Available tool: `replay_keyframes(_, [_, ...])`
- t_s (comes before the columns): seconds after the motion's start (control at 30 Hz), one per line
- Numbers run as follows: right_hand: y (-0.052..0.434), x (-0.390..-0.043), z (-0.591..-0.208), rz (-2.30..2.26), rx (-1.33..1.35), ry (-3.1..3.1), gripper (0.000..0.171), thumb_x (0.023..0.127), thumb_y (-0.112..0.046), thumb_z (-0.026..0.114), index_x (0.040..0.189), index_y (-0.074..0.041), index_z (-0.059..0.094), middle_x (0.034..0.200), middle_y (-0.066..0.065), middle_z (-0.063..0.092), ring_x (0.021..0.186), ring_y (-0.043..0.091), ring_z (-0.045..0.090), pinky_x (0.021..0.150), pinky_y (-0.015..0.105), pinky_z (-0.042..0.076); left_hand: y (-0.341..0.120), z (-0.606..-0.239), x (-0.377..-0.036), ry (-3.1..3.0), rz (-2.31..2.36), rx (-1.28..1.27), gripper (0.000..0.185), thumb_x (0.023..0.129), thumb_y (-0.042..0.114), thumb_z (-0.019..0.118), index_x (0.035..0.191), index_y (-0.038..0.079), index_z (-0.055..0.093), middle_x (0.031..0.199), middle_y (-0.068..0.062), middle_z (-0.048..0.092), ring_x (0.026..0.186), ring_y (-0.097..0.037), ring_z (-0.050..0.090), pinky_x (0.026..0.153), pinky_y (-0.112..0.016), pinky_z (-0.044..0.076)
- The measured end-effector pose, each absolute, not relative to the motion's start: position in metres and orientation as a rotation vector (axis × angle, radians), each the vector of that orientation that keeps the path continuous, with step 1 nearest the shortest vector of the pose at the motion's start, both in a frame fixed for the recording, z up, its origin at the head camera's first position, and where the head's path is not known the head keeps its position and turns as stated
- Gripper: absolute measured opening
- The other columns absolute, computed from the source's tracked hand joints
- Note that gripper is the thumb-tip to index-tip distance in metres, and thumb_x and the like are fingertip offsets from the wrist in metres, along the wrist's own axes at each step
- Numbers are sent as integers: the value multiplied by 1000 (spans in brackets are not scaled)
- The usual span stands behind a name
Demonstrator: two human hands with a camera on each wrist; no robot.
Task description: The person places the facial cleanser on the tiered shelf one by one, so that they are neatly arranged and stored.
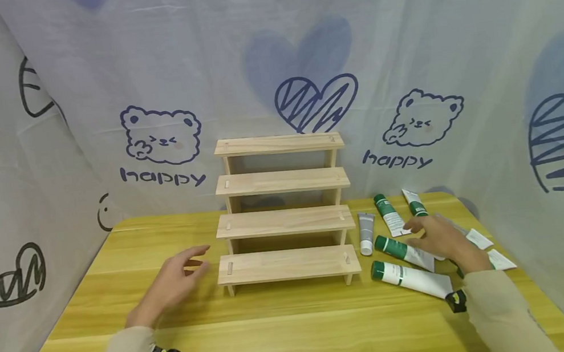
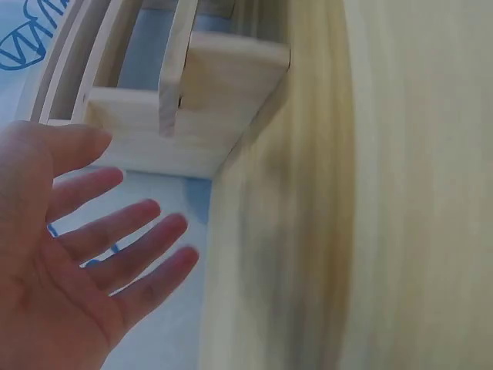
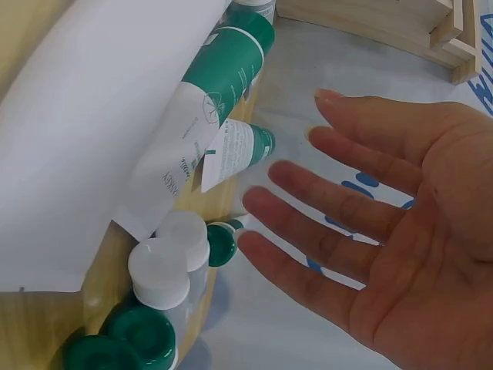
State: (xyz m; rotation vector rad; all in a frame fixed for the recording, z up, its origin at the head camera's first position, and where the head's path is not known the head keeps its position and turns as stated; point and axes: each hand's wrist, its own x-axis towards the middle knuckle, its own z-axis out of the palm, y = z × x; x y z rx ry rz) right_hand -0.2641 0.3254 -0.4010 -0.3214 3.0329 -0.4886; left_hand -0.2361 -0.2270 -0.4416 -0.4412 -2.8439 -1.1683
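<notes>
A four-step wooden display shelf [image 1: 288, 260] stands in the middle of the table. My left hand [image 1: 173, 284] hovers left of its lower steps, holding nothing; in the left wrist view its fingers are spread beside the shelf's side panel [image 2: 223, 92]. Over a group of squeeze tubes on the right is my right hand [image 1: 440, 237], also with nothing in its grasp. Around it lie a small grey tube [image 1: 366, 233], a green-and-white tube [image 1: 390, 215], another green-capped tube [image 1: 405, 252] and a large white one [image 1: 417, 280]. The right wrist view shows white caps [image 3: 159, 274] below the fingers.
Another green-and-white tube [image 1: 415, 203] lies near the back edge, and several more tubes, partly hidden by my right hand, reach toward the right edge [image 1: 500, 260]. The yellow wood-grain table [image 1: 258, 339] is enclosed by a printed cloth [image 1: 249, 59] at the back and sides.
</notes>
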Motion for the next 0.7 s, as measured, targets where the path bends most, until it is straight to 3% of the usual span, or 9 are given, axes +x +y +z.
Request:
replay_keyframes(0.27, [329, -266, -407, -566, -341, 2946, 30, 84, -17, 71, 111, -4, 67, 105, 16, 68, 96, 32, 62, 80, 46, 54, -219, -454, -231, -2839, -1326, -419, 42, 94, 30, 60, 135, 20, 53, 138, -9, 54, 111, -30, 62, 87, -41, 57])
replay_keyframes(0.7, [326, -258, -409, -747, -419, 2753, 23, 78, -17, 78, 97, -6, 70, 94, 5, 71, 85, 16, 64, 69, 26, 56, -214, -460, -228, -2837, -1364, -398, 40, 93, 28, 62, 132, 22, 55, 128, -10, 60, 103, -22, 64, 82, -33, 57])
